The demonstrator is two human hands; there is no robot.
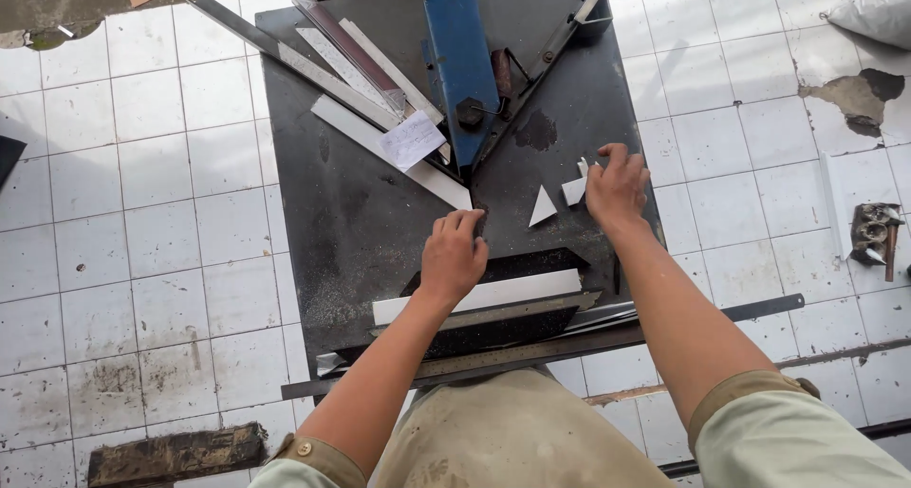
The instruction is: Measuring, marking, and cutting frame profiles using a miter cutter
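White offcuts sat on a dark metal worktable [361, 222] at the centre of the frame. Right hand [617, 186] lay palm down at the table's right edge, fingers loosely curled over a small white offcut [573, 191]; it touched the piece, but a real grip could not be told. Just left of it lay a white triangular offcut [543, 208], flat, pointed, free of both hands.

Left hand [454, 257] rested at mid-frame, fingers bent down onto the table surface, wrist over a long white strip [512, 294]. Strip was flat, straight, pale, running left to right below the hand, lying over a dark angled frame piece [531, 262]. Hand was not closed around anything visible.

Upper centre: blue cutter head [460, 66] upright on the table, with a black knob near its lower end. Upper left of it, several grey and white metal profiles [342, 66] lay diagonally, with a crumpled paper slip [411, 139] on top. A long dark steel bar [569, 341] crossed the lower table edge, lower centre.

White tiled floor [142, 194] all around, dirty and stained. Small metal tool [878, 234] lay on the tiles at far right. A dark wooden block [176, 453] sat at lower left.
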